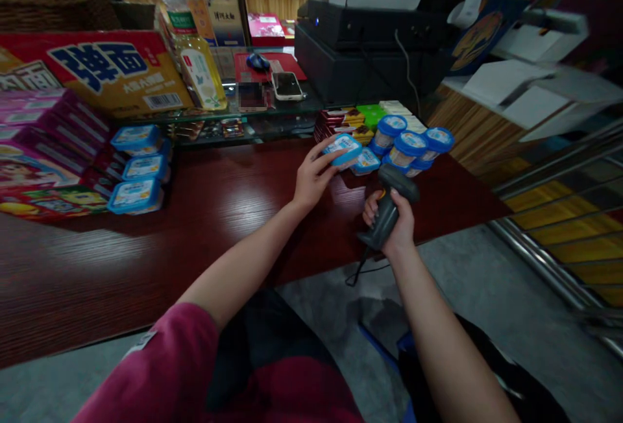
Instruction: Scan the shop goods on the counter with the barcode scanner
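Your right hand (395, 225) grips a barcode scanner (398, 183) above the counter's near edge, where its cord (357, 270) (mind the loop) dangles. Your left hand (311, 180) has its fingers around a blue-lidded tub (342, 150) on the far right. You have room leftward across the dark red counter (219, 241), up to the blue tubs (135, 195) by the purple boxes (48, 144). Round tubs (409, 145) crowd the scanner's far side; a noodle carton (104, 69) and oil bottle (198, 72) block the far left.
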A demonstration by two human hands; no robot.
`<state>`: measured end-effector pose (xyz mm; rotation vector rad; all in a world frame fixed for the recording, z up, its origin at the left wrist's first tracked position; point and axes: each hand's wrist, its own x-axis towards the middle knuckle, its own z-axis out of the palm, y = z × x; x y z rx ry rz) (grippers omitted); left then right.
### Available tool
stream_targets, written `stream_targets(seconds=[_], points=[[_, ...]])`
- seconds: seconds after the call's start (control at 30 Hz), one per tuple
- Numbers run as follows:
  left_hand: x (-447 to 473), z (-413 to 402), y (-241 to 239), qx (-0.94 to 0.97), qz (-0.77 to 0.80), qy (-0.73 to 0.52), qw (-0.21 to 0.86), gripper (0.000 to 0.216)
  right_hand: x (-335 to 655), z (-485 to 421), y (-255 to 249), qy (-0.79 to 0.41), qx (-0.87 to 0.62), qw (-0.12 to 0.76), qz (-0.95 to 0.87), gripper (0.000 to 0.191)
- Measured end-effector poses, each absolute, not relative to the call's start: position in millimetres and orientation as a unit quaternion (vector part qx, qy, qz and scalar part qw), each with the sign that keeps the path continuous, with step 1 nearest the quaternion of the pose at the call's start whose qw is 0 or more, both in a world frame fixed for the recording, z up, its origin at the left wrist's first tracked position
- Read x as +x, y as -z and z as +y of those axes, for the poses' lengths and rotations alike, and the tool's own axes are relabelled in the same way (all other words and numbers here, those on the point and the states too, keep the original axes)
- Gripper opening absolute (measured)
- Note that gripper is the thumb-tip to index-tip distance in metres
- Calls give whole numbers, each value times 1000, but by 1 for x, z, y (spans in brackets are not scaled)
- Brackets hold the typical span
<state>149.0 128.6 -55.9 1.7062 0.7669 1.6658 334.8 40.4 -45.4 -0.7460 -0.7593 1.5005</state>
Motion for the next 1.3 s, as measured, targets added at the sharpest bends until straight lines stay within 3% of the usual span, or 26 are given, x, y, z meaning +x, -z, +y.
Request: stream_targets(seconds=[0.07, 0.3, 0.57, 1.1, 1.17, 1.3], points=[[122, 118, 60, 624, 298, -639, 337, 31, 332, 40, 44, -661, -343, 570, -349, 32], [3, 70, 59, 358, 318, -643, 597, 33, 269, 56, 41, -757, -314, 414, -396, 39], [-92, 40, 50, 262, 325, -685, 597, 25, 138, 87, 45, -831, -192, 275, -443, 49], [-83, 59, 62, 338, 411, -712, 458, 33, 127, 75, 43, -813, -277, 255, -444, 48], [-84, 54, 55, 420, 440, -703, 368, 34, 128, 74, 41, -810, -272, 275, -441, 48], [-101, 36, 29, 593, 461, -657, 59, 26, 133, 72, 39, -807, -259, 300, -437, 45]])
